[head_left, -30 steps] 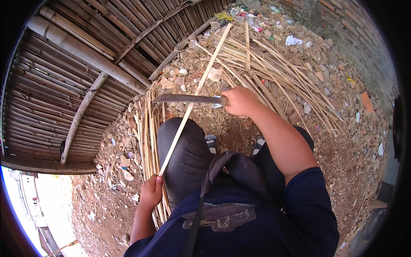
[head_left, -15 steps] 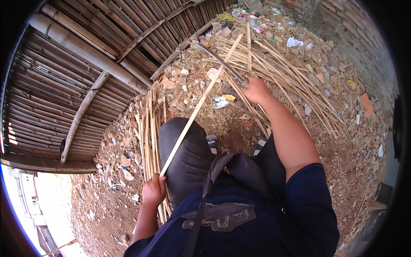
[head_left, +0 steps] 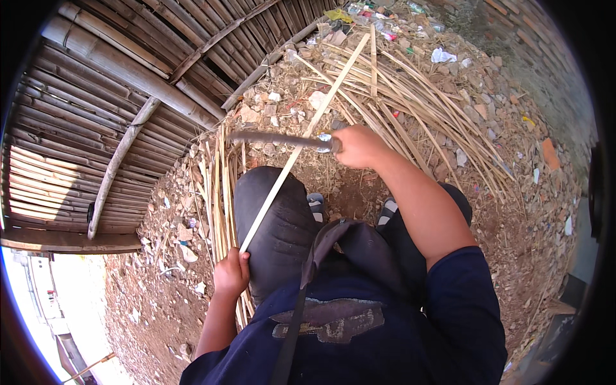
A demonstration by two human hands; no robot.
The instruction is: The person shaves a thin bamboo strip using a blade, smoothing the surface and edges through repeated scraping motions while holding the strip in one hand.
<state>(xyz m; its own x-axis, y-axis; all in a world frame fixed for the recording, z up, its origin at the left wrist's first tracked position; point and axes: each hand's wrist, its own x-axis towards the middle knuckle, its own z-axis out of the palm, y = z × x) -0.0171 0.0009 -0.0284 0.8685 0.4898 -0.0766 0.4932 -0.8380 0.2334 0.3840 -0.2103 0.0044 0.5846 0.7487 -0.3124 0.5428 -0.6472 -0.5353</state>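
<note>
A long pale bamboo strip (head_left: 274, 190) slants up and away across my left knee. Its near end is gripped by my left hand (head_left: 231, 272), thumb pressed along it. My right hand (head_left: 357, 147) is closed round the handle of a long dark-bladed knife (head_left: 276, 138), its handle mostly hidden in the fist. The blade points left and lies across the strip about midway along; whether it touches the strip I cannot tell.
A bundle of bamboo strips (head_left: 221, 199) lies beside my left knee. More strips (head_left: 417, 106) are spread on the rubble ahead to the right. A bamboo-slat wall (head_left: 83, 135) stands at the left, a brick wall (head_left: 532, 38) at the far right. Litter is scattered beyond.
My right hand has come nearer and to the left. The knife blade has swung from pointing far-left to lying nearly level across the strip. My left hand has hardly moved.
</note>
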